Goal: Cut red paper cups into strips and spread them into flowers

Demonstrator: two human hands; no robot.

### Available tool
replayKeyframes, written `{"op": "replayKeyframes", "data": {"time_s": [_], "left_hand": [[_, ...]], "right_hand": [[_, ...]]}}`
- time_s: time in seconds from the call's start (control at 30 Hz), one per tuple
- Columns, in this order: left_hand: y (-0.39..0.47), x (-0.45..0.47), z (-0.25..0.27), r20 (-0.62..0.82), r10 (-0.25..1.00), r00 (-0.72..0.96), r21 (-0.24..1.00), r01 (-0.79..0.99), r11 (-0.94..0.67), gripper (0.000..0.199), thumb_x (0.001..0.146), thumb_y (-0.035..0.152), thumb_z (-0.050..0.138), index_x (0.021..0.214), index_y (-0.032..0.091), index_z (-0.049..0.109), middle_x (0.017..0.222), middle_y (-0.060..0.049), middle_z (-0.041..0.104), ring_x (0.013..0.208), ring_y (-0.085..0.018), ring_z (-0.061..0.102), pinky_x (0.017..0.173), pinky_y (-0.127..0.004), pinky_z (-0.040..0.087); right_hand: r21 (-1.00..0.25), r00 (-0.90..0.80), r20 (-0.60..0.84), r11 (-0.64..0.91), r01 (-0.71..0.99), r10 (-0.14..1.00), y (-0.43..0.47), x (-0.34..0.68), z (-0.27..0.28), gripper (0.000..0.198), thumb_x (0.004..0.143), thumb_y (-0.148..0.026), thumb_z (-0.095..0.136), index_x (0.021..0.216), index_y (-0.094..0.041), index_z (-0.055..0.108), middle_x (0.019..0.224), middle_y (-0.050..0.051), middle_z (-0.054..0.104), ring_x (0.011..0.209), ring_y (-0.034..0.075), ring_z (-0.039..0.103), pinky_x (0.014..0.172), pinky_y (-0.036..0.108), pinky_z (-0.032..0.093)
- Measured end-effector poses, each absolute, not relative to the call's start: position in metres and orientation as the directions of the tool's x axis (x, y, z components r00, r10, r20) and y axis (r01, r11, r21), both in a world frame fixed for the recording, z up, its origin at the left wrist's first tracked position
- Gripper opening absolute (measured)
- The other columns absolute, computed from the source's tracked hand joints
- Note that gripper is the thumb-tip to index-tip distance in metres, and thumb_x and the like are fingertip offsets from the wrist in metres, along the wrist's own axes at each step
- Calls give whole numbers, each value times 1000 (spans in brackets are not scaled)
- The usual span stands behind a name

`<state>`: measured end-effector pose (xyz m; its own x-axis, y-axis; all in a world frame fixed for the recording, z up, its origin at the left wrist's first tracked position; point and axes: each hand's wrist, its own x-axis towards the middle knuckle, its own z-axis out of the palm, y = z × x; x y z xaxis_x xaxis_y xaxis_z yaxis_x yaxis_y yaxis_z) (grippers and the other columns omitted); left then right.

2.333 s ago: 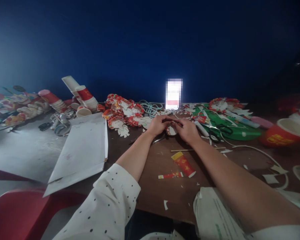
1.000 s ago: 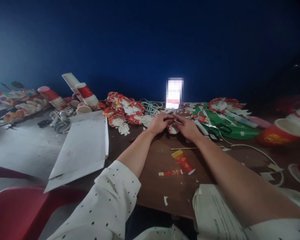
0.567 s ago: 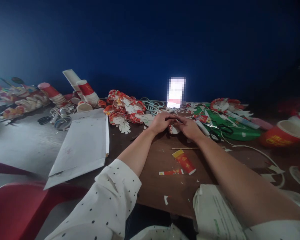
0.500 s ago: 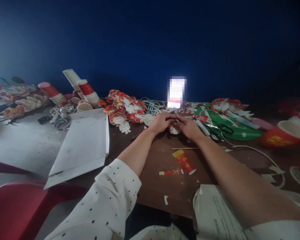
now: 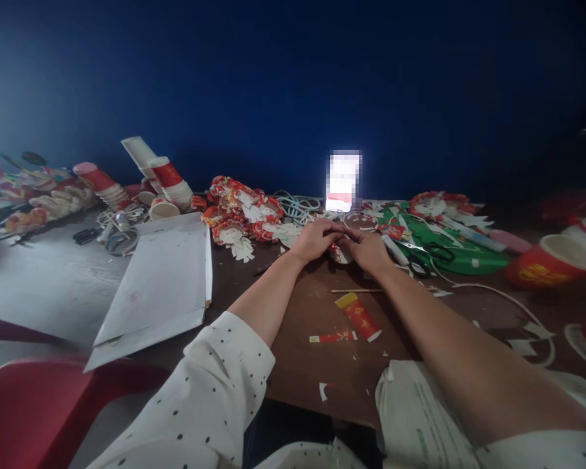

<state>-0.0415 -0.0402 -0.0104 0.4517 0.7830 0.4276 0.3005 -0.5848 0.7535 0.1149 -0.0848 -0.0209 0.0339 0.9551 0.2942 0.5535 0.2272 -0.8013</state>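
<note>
My left hand and my right hand meet over the middle of the table, fingers curled and touching at the tips. Between and below them shows a small red-and-white paper piece, mostly hidden by the fingers; both hands appear closed on it. Nearer to me lie a red paper strip with a yellow end and a narrower red strip. A thin stick rests just in front of my right wrist. Left of my hands sits a heap of cut red-and-white paper shapes.
A lit phone stands against the wall. Scissors lie on a green sheet at right, near a red paper cup. A white board and stacked cups are at left, beside a red chair.
My fingers have shifted slightly around the small paper piece, and a little more of its red part shows. The view has moved slightly; the things on the table stay in place.
</note>
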Motion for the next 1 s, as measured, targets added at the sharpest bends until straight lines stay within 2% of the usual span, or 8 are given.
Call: {"op": "replayKeyframes", "data": {"time_s": [0.1,0.2,0.37,0.53,0.7,1.0], "left_hand": [[-38,-42,-9,441,824,354,798,265,-541,20,82,25,62,97,15,72,98,-8,70,93,-16,63,86,-28,48],[-36,-42,-10,394,878,273,845,268,-462,26,84,31,59,100,14,70,97,-8,71,86,-16,65,80,-28,50],[-41,-34,-12,334,880,339,832,332,-444,26,79,32,65,97,13,69,94,-8,71,82,-16,66,77,-28,51],[-46,-28,-13,314,893,321,829,366,-424,29,72,26,72,98,14,67,97,-9,71,82,-16,66,77,-28,52],[-44,-31,-15,373,865,336,794,366,-485,21,76,19,66,97,16,69,92,-6,71,84,-16,65,78,-28,52],[-41,-34,-20,478,804,355,691,414,-593,18,80,21,64,96,18,71,94,-5,69,90,-17,63,82,-28,50]], "right_hand": [[-823,91,268,179,539,959,-85,114,-21,35,79,-31,62,111,-20,71,94,2,75,86,21,68,79,31,53],[-820,130,270,157,550,954,-85,112,-21,34,79,-30,61,110,-18,72,94,5,75,84,21,68,78,31,52],[-792,156,322,176,584,934,-83,115,-21,35,80,-30,59,110,-15,71,101,9,73,90,22,67,85,35,50],[-795,184,343,180,580,921,-83,116,-20,32,80,-25,58,108,-16,72,102,8,73,93,22,67,88,34,49],[-805,164,341,197,560,926,-84,116,-19,30,79,-24,59,104,-17,73,97,7,74,90,22,67,85,34,50],[-816,153,318,188,546,936,-84,116,-20,29,79,-26,58,103,-19,73,94,6,74,86,21,67,82,34,51]]}}
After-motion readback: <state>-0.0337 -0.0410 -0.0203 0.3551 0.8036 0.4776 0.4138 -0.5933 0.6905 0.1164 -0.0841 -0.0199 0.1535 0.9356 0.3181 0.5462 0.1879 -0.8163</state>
